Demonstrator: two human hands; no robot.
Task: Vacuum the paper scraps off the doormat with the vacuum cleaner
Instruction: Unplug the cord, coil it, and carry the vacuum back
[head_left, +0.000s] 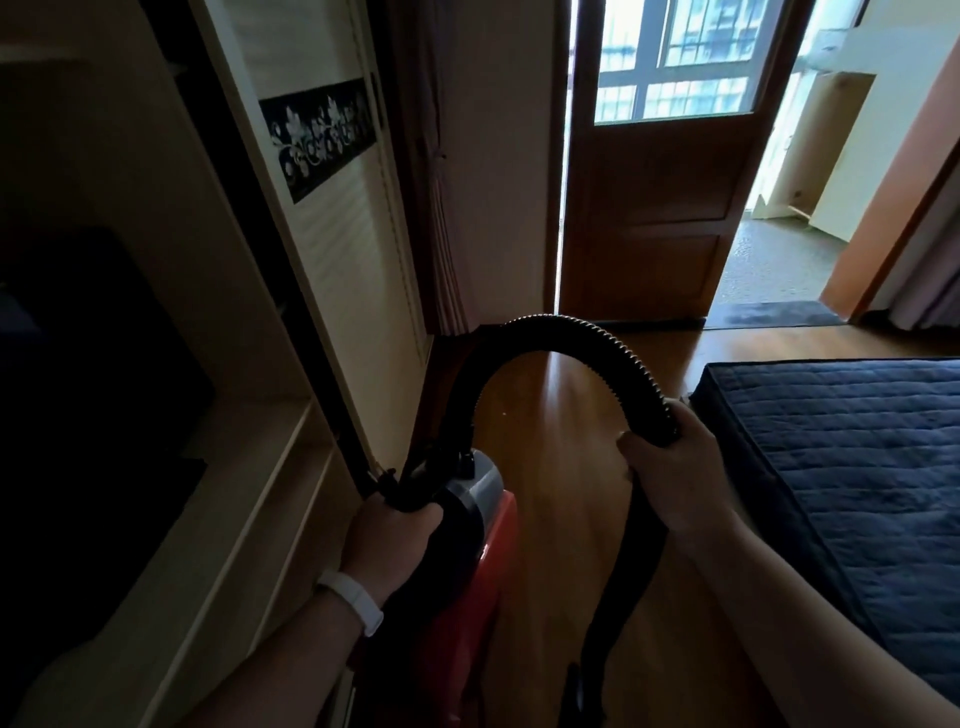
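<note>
My left hand (390, 538) grips the vacuum (485, 496), my right hand (672, 470) its hose (597, 338); open floor (561, 415) runs between cabinet (332, 270) and mattress (831, 441) edges toward the doormat (769, 313), upper right.

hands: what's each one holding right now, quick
Left hand: grips the black handle of the red and grey vacuum cleaner.
Right hand: grips the black ribbed hose near its end.

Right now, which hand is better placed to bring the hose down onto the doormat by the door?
The right. The right hand grips the hose on the side where the doormat lies ahead, so it could likely aim it there. The left hand holds the vacuum cleaner by its handle.
</note>
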